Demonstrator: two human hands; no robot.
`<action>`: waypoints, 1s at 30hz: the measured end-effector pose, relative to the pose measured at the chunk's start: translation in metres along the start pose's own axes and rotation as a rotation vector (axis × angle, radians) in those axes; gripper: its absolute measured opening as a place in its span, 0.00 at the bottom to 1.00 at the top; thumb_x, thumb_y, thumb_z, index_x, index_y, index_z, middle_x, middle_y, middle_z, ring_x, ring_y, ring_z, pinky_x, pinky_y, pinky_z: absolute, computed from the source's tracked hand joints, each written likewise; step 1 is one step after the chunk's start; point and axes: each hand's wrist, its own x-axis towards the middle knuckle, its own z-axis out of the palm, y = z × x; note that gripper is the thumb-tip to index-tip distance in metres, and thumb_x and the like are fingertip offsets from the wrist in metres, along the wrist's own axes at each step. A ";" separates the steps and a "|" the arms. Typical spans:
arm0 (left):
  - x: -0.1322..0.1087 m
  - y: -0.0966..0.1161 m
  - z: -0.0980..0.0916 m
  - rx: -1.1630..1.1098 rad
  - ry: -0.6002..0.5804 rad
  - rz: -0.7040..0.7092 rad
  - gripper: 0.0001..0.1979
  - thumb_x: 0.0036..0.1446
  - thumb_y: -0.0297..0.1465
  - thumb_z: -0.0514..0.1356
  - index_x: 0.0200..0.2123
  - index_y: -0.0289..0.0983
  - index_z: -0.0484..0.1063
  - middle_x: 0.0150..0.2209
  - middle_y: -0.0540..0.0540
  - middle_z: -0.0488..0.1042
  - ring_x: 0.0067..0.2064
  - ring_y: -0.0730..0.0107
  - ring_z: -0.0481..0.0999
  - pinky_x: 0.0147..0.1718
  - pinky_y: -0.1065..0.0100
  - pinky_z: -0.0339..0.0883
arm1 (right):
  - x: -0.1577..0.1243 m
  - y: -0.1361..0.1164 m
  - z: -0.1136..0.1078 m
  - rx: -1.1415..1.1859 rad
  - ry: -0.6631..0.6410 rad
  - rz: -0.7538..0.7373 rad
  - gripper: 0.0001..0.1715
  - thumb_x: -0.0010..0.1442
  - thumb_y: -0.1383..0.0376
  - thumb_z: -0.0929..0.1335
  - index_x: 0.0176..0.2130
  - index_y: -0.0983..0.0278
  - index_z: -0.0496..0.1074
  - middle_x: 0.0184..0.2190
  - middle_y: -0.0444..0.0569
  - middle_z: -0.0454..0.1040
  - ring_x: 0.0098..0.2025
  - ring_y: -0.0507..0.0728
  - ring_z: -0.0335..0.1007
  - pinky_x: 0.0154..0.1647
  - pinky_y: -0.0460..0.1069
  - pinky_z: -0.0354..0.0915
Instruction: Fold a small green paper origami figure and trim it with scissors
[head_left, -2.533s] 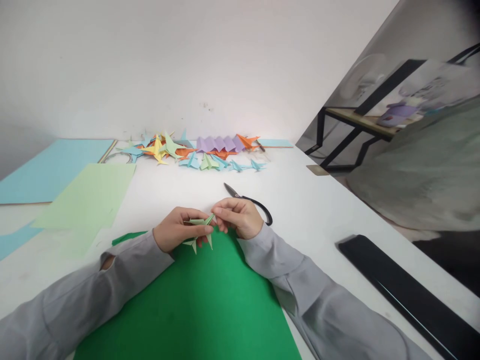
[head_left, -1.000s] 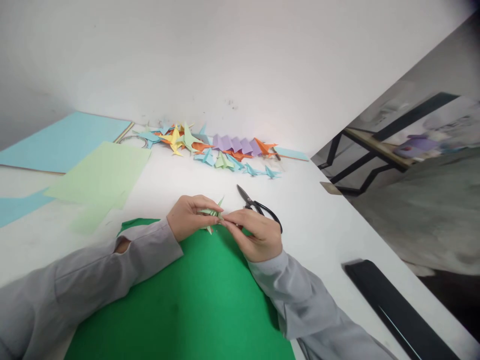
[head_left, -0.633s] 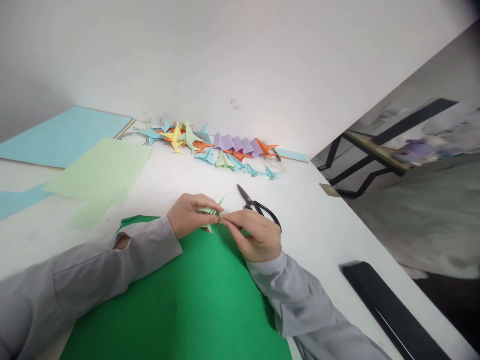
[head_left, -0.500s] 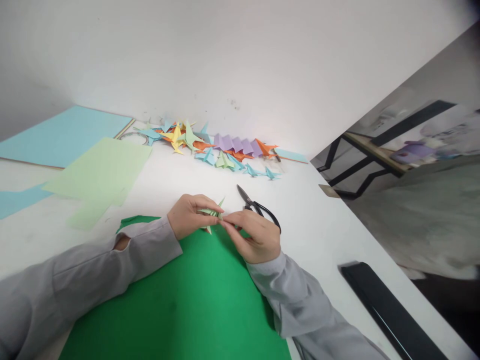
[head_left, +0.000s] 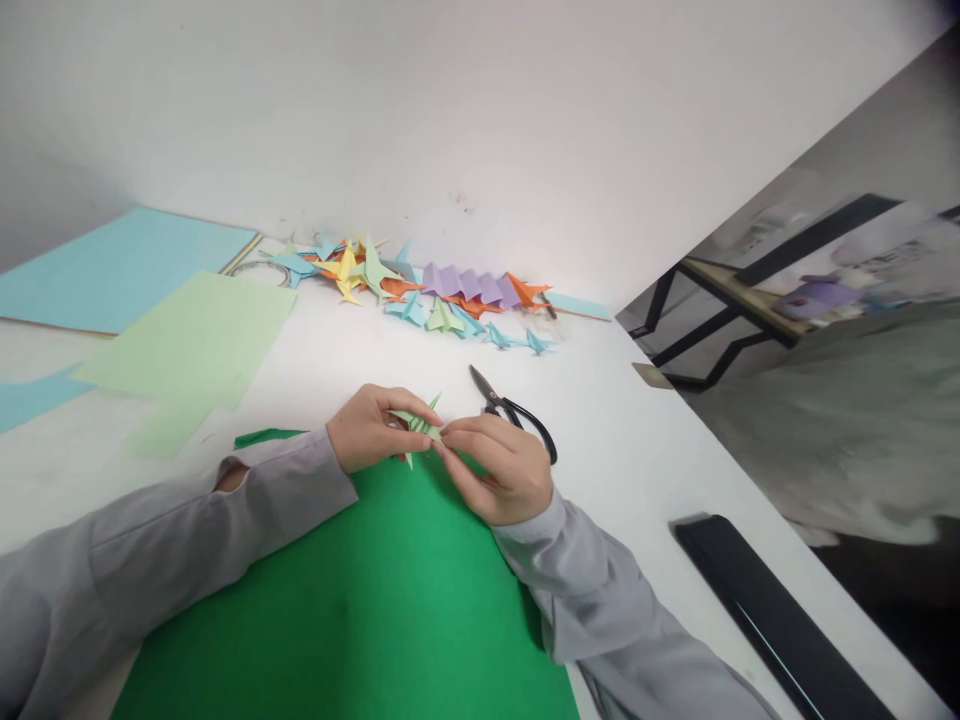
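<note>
Between my two hands is a small light green folded paper figure (head_left: 421, 426) with pleats across its middle and thin points sticking out above and below. My left hand (head_left: 371, 428) pinches it from the left, thumb in front and fingers behind. From the right, the fingertips of my right hand (head_left: 504, 465) grip its right end; they cover that part. Under both hands spreads a large green sheet (head_left: 352, 610). Black-handled scissors (head_left: 510, 405) lie just beyond my right hand, tips pointing away.
Along the wall lies a row of colourful folded paper figures (head_left: 373, 270) and a purple pleated strip (head_left: 471, 284). Blue sheets (head_left: 127, 260) and light green paper (head_left: 195, 330) lie at left. A long black object (head_left: 772, 610) rests near the table's right edge.
More of the pleated figure shows between my hands, and it has tilted slightly. My fingers keep their pinch on it. The whole view has shifted a little.
</note>
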 end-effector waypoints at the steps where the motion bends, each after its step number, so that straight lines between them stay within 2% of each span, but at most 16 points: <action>1: 0.000 0.000 0.000 0.003 -0.008 -0.019 0.12 0.36 0.28 0.65 0.29 0.30 0.75 0.28 0.47 0.71 0.21 0.80 0.66 0.16 0.76 0.64 | 0.000 0.000 0.000 0.005 0.003 -0.001 0.06 0.49 0.75 0.67 0.30 0.67 0.70 0.25 0.53 0.75 0.27 0.53 0.70 0.26 0.47 0.67; 6: 0.000 0.000 -0.002 0.021 -0.015 -0.064 0.11 0.36 0.27 0.65 0.29 0.30 0.74 0.23 0.49 0.71 0.19 0.80 0.65 0.17 0.75 0.63 | -0.002 0.001 0.002 0.060 0.015 0.014 0.06 0.49 0.75 0.66 0.30 0.66 0.70 0.26 0.53 0.75 0.27 0.53 0.70 0.26 0.47 0.68; 13: 0.000 0.001 -0.002 -0.030 -0.072 0.014 0.13 0.35 0.28 0.66 0.30 0.31 0.77 0.31 0.46 0.71 0.24 0.76 0.69 0.16 0.74 0.67 | -0.002 -0.002 0.002 0.141 -0.034 0.155 0.05 0.52 0.73 0.64 0.29 0.66 0.69 0.22 0.50 0.73 0.24 0.51 0.68 0.25 0.46 0.66; 20: 0.000 -0.003 0.000 -0.043 -0.031 0.029 0.12 0.36 0.30 0.66 0.28 0.31 0.77 0.29 0.45 0.71 0.26 0.72 0.71 0.17 0.72 0.69 | -0.002 -0.001 0.002 0.123 -0.060 0.166 0.07 0.53 0.74 0.64 0.31 0.68 0.71 0.23 0.51 0.74 0.23 0.51 0.67 0.25 0.46 0.66; 25: 0.000 -0.001 0.001 -0.055 -0.008 -0.064 0.12 0.39 0.31 0.65 0.30 0.30 0.77 0.26 0.45 0.73 0.26 0.72 0.71 0.19 0.72 0.70 | -0.002 0.000 0.003 0.156 -0.029 0.281 0.06 0.53 0.72 0.64 0.30 0.68 0.72 0.22 0.50 0.75 0.21 0.50 0.67 0.20 0.43 0.64; 30: 0.002 -0.005 -0.002 -0.105 0.009 -0.101 0.12 0.41 0.32 0.65 0.31 0.31 0.76 0.22 0.46 0.73 0.24 0.73 0.71 0.19 0.73 0.68 | -0.005 0.004 0.006 0.266 -0.064 0.427 0.07 0.55 0.70 0.64 0.31 0.67 0.71 0.22 0.49 0.75 0.22 0.51 0.70 0.21 0.45 0.67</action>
